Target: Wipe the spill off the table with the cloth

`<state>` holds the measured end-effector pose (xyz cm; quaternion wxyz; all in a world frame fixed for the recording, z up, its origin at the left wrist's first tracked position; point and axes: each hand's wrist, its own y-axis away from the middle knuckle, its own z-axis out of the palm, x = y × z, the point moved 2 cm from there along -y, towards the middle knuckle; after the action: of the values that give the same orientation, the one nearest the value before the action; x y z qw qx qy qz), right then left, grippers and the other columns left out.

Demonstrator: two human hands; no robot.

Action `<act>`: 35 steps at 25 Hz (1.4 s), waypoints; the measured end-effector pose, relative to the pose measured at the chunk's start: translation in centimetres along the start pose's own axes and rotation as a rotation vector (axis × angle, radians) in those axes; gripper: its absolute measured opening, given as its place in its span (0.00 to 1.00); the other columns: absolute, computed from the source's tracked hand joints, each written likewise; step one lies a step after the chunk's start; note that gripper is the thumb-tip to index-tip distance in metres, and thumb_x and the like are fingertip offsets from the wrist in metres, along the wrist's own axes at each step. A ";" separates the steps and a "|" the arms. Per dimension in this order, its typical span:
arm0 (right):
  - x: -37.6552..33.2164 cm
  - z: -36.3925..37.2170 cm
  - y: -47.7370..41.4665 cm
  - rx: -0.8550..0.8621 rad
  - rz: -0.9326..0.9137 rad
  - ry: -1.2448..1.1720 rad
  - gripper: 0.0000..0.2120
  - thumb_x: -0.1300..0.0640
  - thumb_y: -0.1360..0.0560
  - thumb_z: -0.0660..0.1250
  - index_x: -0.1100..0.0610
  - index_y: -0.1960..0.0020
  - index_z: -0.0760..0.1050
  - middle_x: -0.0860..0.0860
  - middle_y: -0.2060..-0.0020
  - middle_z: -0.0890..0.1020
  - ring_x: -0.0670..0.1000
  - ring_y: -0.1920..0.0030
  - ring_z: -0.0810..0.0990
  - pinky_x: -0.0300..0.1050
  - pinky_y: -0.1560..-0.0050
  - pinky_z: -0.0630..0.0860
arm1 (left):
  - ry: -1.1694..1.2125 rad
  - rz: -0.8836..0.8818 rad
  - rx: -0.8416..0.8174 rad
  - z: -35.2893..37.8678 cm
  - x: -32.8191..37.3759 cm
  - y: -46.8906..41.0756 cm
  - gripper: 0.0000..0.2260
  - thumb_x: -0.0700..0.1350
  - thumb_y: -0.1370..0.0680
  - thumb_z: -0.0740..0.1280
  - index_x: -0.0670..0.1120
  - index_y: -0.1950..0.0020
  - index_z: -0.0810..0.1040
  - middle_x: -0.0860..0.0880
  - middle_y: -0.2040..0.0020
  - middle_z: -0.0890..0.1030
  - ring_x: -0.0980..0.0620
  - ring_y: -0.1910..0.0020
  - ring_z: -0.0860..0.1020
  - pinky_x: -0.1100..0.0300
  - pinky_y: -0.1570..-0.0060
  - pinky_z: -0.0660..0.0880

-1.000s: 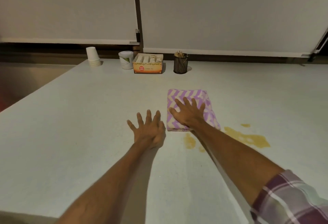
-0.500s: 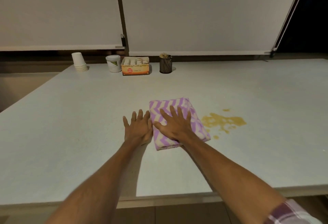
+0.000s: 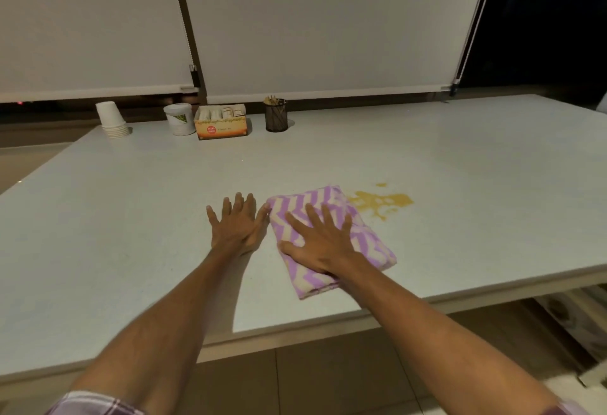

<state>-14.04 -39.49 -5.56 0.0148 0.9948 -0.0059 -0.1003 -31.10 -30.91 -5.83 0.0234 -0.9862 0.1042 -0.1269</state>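
The big white tabletop (image 3: pixel 460 152) has less mess now. The purple cloth (image 3: pixel 331 237), mid-frame, has slid right onto the yellow spill (image 3: pixel 381 202). The right hand (image 3: pixel 323 244) presses it flat, fingers spread; the left hand (image 3: pixel 238 225) lies open beside it.

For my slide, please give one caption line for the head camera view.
Right hand presses a folded purple cloth beside a yellow spill; left hand lies flat on the table.

The spread right hand (image 3: pixel 320 244) hid the middle of the folded purple-and-cream zigzag cloth (image 3: pixel 331 237); print on the orange cardboard box (image 3: pixel 221 125) was unreadable.
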 end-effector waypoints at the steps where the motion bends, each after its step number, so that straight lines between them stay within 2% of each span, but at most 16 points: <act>1: -0.3 0.2 0.5 0.007 -0.029 -0.008 0.34 0.27 0.28 0.45 0.34 0.24 0.45 0.47 0.21 0.45 0.57 0.21 0.40 0.71 0.30 0.35 | -0.006 -0.002 0.003 0.0 -0.1 0.0 0.34 0.66 0.22 0.39 0.51 0.20 0.52 0.46 0.19 0.52 0.42 0.21 0.48 0.35 0.26 0.40; 4: 3.9 0.4 3.9 0.100 -0.075 -0.001 0.35 0.24 0.31 0.41 0.31 0.26 0.44 0.43 0.21 0.49 0.53 0.21 0.43 0.66 0.28 0.36 | -0.025 -0.011 0.008 0.1 -0.2 -0.1 0.33 0.67 0.22 0.41 0.51 0.21 0.53 0.46 0.19 0.52 0.42 0.21 0.49 0.36 0.26 0.40; 7: 10.0 -0.4 6.4 0.125 0.053 0.025 0.36 0.22 0.33 0.39 0.30 0.27 0.43 0.42 0.21 0.50 0.51 0.21 0.43 0.65 0.27 0.37 | -0.044 -0.009 -0.009 0.2 0.1 -0.2 0.34 0.67 0.22 0.41 0.51 0.21 0.53 0.46 0.19 0.52 0.42 0.20 0.48 0.36 0.26 0.39; 11: 9.1 -1.1 4.7 0.084 0.100 0.017 0.33 0.26 0.28 0.45 0.32 0.25 0.45 0.46 0.21 0.47 0.55 0.21 0.43 0.69 0.29 0.37 | -0.058 -0.012 -0.025 0.1 0.4 -0.2 0.35 0.68 0.23 0.40 0.51 0.20 0.51 0.46 0.19 0.50 0.42 0.20 0.47 0.36 0.26 0.39; 13: 8.3 -0.8 4.5 0.089 0.048 0.003 0.33 0.26 0.28 0.43 0.32 0.25 0.46 0.45 0.21 0.48 0.54 0.21 0.43 0.68 0.28 0.37 | -0.069 -0.025 -0.026 0.0 0.2 -0.1 0.34 0.67 0.22 0.40 0.51 0.20 0.51 0.46 0.19 0.49 0.42 0.20 0.47 0.36 0.26 0.39; 15: 10.6 -0.9 5.6 0.110 0.028 0.006 0.35 0.23 0.31 0.41 0.30 0.26 0.45 0.43 0.21 0.49 0.51 0.21 0.43 0.65 0.27 0.37 | -0.072 -0.022 -0.040 0.0 0.1 -0.2 0.34 0.67 0.22 0.41 0.51 0.20 0.51 0.46 0.19 0.49 0.42 0.20 0.46 0.35 0.26 0.40; 20: 19.7 -3.2 6.3 0.097 0.244 0.068 0.35 0.23 0.31 0.40 0.31 0.26 0.47 0.43 0.21 0.50 0.52 0.21 0.45 0.67 0.26 0.42 | -0.062 -0.019 -0.051 0.3 0.1 -0.4 0.37 0.69 0.24 0.39 0.52 0.20 0.50 0.46 0.19 0.48 0.42 0.20 0.45 0.35 0.26 0.39; 23: 19.2 -3.6 3.7 0.092 0.319 0.059 0.34 0.26 0.27 0.45 0.35 0.24 0.47 0.45 0.21 0.49 0.55 0.21 0.46 0.68 0.27 0.42 | -0.063 -0.013 -0.045 0.3 0.1 -0.4 0.37 0.70 0.25 0.39 0.52 0.20 0.50 0.46 0.19 0.48 0.42 0.20 0.46 0.35 0.26 0.39; 27: 20.6 -2.8 3.7 0.112 0.245 0.063 0.38 0.23 0.32 0.39 0.33 0.25 0.47 0.44 0.21 0.50 0.53 0.21 0.46 0.67 0.27 0.43 | -0.057 -0.029 -0.048 0.4 -0.2 -0.7 0.39 0.71 0.26 0.38 0.52 0.20 0.50 0.47 0.19 0.47 0.42 0.20 0.45 0.36 0.25 0.39; 29: 23.4 -3.3 3.6 0.130 0.300 0.058 0.37 0.23 0.33 0.39 0.31 0.26 0.48 0.43 0.21 0.52 0.53 0.21 0.48 0.67 0.27 0.44 | -0.047 -0.036 -0.040 0.5 -0.4 -0.9 0.39 0.72 0.26 0.38 0.52 0.20 0.51 0.47 0.19 0.48 0.42 0.20 0.46 0.37 0.25 0.40; 32: 25.1 -4.4 0.3 0.111 0.411 0.037 0.33 0.27 0.28 0.46 0.34 0.25 0.49 0.44 0.21 0.52 0.54 0.22 0.49 0.67 0.27 0.46 | -0.047 -0.036 -0.042 0.7 -0.6 -1.2 0.41 0.73 0.28 0.37 0.53 0.20 0.52 0.48 0.19 0.49 0.43 0.20 0.47 0.36 0.25 0.40; 35: 23.0 -4.9 -3.9 0.101 0.392 0.010 0.31 0.30 0.25 0.48 0.36 0.24 0.50 0.45 0.21 0.51 0.56 0.22 0.49 0.68 0.27 0.45 | -0.049 -0.056 -0.051 0.4 -0.5 -2.1 0.41 0.73 0.28 0.38 0.53 0.21 0.56 0.48 0.19 0.52 0.43 0.20 0.49 0.36 0.26 0.42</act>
<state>9.54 -35.77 -5.46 -0.0156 0.9746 -0.2045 -0.0902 -31.03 -28.79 -6.21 -0.0028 -0.9918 0.0793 -0.1006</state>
